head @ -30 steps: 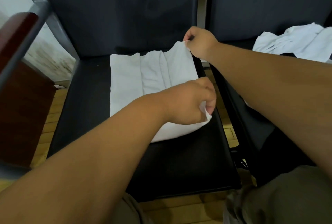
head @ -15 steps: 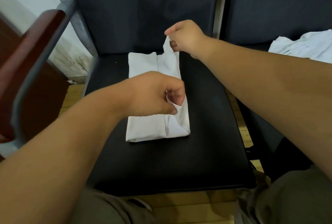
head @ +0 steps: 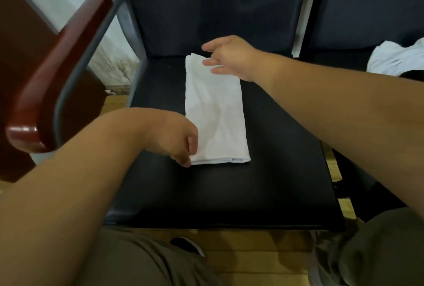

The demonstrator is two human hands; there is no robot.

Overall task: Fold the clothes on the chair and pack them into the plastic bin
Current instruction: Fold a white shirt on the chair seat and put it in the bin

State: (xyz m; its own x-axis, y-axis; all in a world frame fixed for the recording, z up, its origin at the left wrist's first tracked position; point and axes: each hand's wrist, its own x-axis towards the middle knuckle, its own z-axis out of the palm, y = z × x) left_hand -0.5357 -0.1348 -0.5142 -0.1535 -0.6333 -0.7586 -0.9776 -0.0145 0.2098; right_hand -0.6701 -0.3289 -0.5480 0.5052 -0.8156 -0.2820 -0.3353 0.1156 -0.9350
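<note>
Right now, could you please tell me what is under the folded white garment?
The folded white garment lies flat on the black chair seat, which shows around it. Anything between cloth and seat is covered and cannot be seen.

Folded white cloth (head: 215,111): plain, no writing or tag that can be read.
Black chair seat (head: 229,194): no brand or number that can be read.
Wooden armrest (head: 64,67): no readable marking.
White clothes (head: 399,58) at far right: no readable print.
</note>
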